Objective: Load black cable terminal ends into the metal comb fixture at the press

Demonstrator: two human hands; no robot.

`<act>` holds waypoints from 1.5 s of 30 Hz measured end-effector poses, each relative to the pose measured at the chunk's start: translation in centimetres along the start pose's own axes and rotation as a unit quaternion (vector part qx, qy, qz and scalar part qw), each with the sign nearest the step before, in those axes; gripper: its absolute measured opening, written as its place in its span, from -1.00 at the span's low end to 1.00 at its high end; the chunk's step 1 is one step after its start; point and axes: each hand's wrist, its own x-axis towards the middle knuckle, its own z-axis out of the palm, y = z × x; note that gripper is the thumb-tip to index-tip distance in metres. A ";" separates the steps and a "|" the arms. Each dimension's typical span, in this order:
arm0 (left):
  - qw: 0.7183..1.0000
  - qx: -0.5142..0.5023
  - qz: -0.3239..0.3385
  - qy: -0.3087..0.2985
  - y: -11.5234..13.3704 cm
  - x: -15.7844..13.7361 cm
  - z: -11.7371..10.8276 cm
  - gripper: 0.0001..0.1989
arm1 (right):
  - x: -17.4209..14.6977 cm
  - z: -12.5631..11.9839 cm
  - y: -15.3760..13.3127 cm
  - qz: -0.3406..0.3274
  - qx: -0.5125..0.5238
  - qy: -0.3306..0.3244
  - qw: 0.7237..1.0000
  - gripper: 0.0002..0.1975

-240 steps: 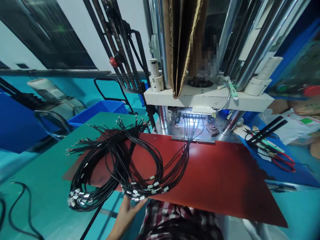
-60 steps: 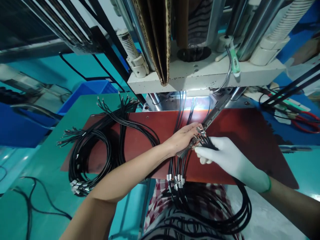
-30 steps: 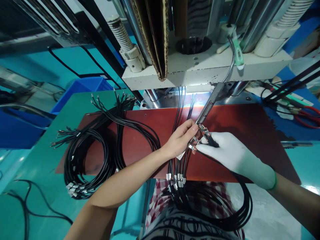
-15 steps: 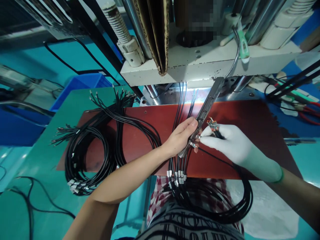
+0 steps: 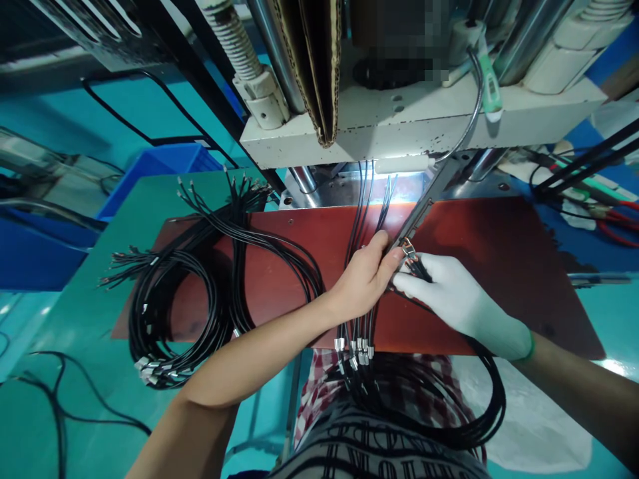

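My left hand (image 5: 363,279), bare, is closed around the lower end of a long dark metal bar (image 5: 422,203) with notches along it. The bar slants up to the right, toward the machine. My right hand (image 5: 446,289), in a white glove, is closed on black cables (image 5: 418,267) whose metal ends poke out above the thumb. Its fingertips meet the bar just beside my left fingers, which partly hide the contact. Below the left wrist, several black cables with silver connectors (image 5: 355,349) run toward the lap. More black cable (image 5: 492,392) loops down from the right hand.
A reddish-brown board (image 5: 499,279) covers the work surface before a white press plate (image 5: 424,136). Coiled black cables (image 5: 200,319) lie at left on the green table (image 5: 94,319). Cardboard (image 5: 327,80) hangs above. Red-handled tools (image 5: 619,223) lie at far right; a blue bin (image 5: 164,173) stands behind.
My right hand has moved slightly left, bringing the cable ends against the bar by my left fingers. The bar has turned, and my left hand has shifted its grip.
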 end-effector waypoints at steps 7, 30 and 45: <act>0.974 -0.216 -0.050 -0.055 0.3 0.4 -0.2 -0.60 | -1.1 -1.6 0.1 -0.006 0.088 0.060 0.994 -0.80; 0.936 -0.319 -0.083 -0.120 0.0 0.3 -0.6 -0.60 | -0.7 -2.4 -1.0 0.034 0.055 -0.039 0.997 -0.73; 0.921 -0.354 -0.106 -0.120 0.1 0.2 -0.4 -0.61 | -0.9 -2.2 -1.1 -0.022 0.016 -0.004 1.000 -0.85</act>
